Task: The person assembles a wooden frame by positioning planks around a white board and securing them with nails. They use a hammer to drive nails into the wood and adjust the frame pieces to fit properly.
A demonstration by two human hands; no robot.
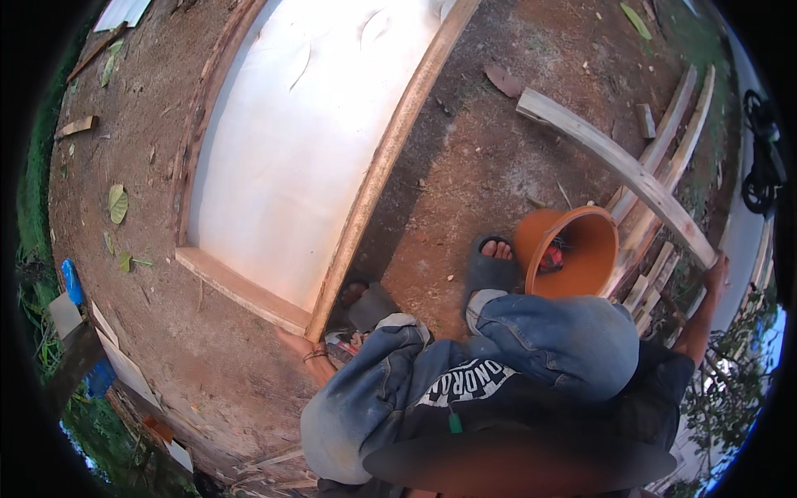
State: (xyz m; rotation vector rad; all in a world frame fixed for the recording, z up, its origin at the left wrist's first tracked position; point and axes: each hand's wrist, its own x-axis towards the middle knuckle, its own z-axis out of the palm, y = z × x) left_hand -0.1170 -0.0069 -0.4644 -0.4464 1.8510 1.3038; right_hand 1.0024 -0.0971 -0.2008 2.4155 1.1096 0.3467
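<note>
Seated worker on bare earth, seen from above. The right hand [716, 267] reaches out to the right and grips the near end of a long pale wooden plank [618, 166], fingers wrapped round its edge; the plank runs away to the far left, its far end lifted clear of the soil, apparently so that it can be drawn off the stack of timber offcuts [664, 178] lying beneath it. The left hand [315, 353] is low beside the left knee, close against the near corner of a large framed panel [307, 149]; most of it is hidden by the trouser leg, so whether its fingers are apart or together cannot be told. The panel, a pale sheet edged with wooden battens [382, 166], lies flat on the ground to the left, a position that suits working on its face and frame. An orange plastic bucket [573, 249] lies tipped on its side just right of the sandalled foot [491, 266], mouth toward the viewer, so its contents are within easy reach; inside, a small red and dark object shows, too small to identify. Dry leaves [118, 203] and scrap boards [76, 126] lie scattered at far left
</note>
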